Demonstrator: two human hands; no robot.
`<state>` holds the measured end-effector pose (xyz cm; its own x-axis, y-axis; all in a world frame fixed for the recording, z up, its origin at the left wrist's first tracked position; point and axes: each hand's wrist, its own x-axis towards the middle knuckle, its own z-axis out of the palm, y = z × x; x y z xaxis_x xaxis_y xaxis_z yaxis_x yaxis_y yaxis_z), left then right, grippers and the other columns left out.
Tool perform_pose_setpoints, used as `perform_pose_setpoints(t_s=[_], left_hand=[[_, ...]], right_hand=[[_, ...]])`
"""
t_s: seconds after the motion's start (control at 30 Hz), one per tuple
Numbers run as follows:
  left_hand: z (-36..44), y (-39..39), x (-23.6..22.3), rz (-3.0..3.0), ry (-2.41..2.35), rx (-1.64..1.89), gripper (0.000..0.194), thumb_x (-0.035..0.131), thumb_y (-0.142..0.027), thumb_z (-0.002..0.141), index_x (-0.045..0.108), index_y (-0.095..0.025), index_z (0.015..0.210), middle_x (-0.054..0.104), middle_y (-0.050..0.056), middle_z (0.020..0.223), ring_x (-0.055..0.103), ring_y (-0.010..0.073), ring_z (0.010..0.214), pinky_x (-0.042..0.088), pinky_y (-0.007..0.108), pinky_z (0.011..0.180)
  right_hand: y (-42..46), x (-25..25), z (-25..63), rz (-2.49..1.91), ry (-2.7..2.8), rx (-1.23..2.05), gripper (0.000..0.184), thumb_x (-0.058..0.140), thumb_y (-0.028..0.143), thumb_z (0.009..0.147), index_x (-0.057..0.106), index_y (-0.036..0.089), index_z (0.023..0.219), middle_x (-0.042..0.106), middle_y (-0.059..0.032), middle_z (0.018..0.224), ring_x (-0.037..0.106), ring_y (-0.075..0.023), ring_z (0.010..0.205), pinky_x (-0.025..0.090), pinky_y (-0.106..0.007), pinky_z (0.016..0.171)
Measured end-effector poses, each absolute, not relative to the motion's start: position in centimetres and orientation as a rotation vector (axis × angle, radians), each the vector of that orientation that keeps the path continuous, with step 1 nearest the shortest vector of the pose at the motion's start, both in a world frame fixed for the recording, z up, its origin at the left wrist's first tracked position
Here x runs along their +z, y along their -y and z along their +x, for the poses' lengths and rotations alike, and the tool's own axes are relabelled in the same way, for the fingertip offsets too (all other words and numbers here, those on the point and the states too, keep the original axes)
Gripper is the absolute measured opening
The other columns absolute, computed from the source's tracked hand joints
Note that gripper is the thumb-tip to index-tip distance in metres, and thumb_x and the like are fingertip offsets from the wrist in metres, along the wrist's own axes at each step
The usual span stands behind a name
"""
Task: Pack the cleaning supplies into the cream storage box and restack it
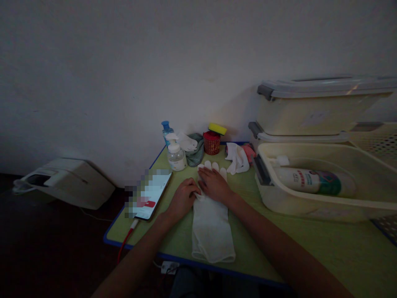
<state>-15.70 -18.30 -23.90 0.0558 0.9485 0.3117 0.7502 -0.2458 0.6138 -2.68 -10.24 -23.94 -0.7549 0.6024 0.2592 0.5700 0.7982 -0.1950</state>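
Observation:
A white glove lies flat on the green table, its fingers toward the wall and its wide cuff toward me. My right hand rests flat across the glove's upper part, fingers stretched out just below the glove's fingertips. At the glove's left edge, my left hand has its fingers curled and pinched on the material near the thumb side. Left of that hand lies a phone, partly blurred out, with a red cable plugged into its near end.
Along the back stand a clear jar, a blue-capped bottle, a red tin under a yellow sponge, and crumpled white cloth. Cream bins fill the right, one holding a spray can. A white bin stands beyond the table's left edge.

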Motion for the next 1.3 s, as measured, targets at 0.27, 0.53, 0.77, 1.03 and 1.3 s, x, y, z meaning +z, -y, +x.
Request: perform_pose_setpoints(t_s=[0.27,0.53,0.77,1.03,1.3], left_hand=[[-16.1,18.2,-23.9,2.156,-1.700,0.906,0.031,0.046,0.007,0.063,0.065,-0.018,0.067,0.056,0.004,0.085,0.052,0.0156,0.087,0.043,0.029,0.081],[-15.6,19.2,-23.1,2.308,-1.796,0.721,0.031,0.046,0.003,0.072,0.068,-0.018,0.079,0.065,0.005,0.091,0.059,0.0174,0.088,0.044,0.030,0.083],[-15.3,20.1,-23.1,2.319,-1.844,0.667,0.026,0.047,-0.008,0.080,0.068,-0.019,0.089,0.068,0.006,0.095,0.063,0.0179,0.085,0.047,0.031,0.084],[-15.2,20.9,-23.2,2.361,-1.838,0.655,0.032,0.041,-0.010,0.082,0.062,-0.017,0.104,0.063,0.007,0.113,0.059,0.0170,0.103,0.045,0.031,0.094],[-15.8,22.7,-24.0,2.546,-1.756,0.416,0.042,0.037,-0.025,0.089,0.042,-0.010,0.128,0.043,0.013,0.135,0.037,0.0195,0.127,0.034,0.040,0.106]], right_hand=[[10.2,-24.1,-2.7,-0.886,2.670,0.170,0.039,0.038,0.023,0.087,0.047,0.008,0.122,0.045,-0.0134,0.133,0.040,-0.0222,0.123,0.029,-0.040,0.102],[10.4,-23.8,-2.6,-0.909,2.683,0.192,0.040,0.037,0.023,0.087,0.045,0.008,0.124,0.043,-0.0130,0.135,0.038,-0.0220,0.125,0.029,-0.040,0.103],[10.4,-23.7,-2.6,-0.906,2.683,0.179,0.040,0.037,0.023,0.088,0.045,0.009,0.124,0.043,-0.0125,0.135,0.037,-0.0219,0.125,0.028,-0.040,0.103],[10.3,-23.8,-2.6,-0.898,2.688,0.185,0.040,0.037,0.023,0.088,0.045,0.008,0.124,0.044,-0.0127,0.135,0.038,-0.0225,0.125,0.028,-0.040,0.103],[10.4,-23.8,-2.6,-0.912,2.676,0.220,0.041,0.037,0.023,0.088,0.045,0.008,0.124,0.043,-0.0128,0.135,0.037,-0.0227,0.125,0.027,-0.041,0.104]])
